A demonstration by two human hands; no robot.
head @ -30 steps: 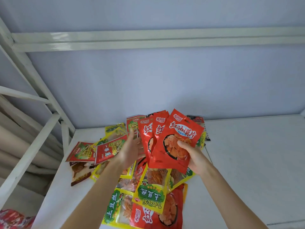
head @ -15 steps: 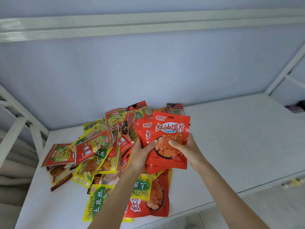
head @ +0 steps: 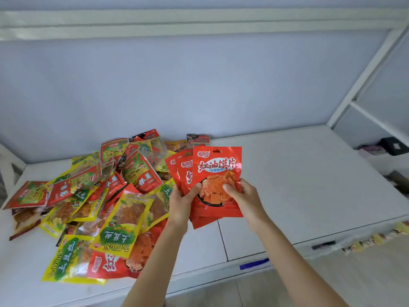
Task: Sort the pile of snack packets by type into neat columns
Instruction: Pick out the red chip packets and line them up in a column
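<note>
From the head view, both hands hold a fan of red packets (head: 215, 182) above the tabletop (head: 298, 185): left hand (head: 182, 203) and right hand (head: 242, 197), fingers clamped on them. The pile (head: 99, 207) lies unsorted at left. Next, I reckon, they go down on the bare tabletop to start a column.

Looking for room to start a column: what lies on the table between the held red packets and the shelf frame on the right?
In the head view that stretch of table is bare from the red packets to the frame.
</note>
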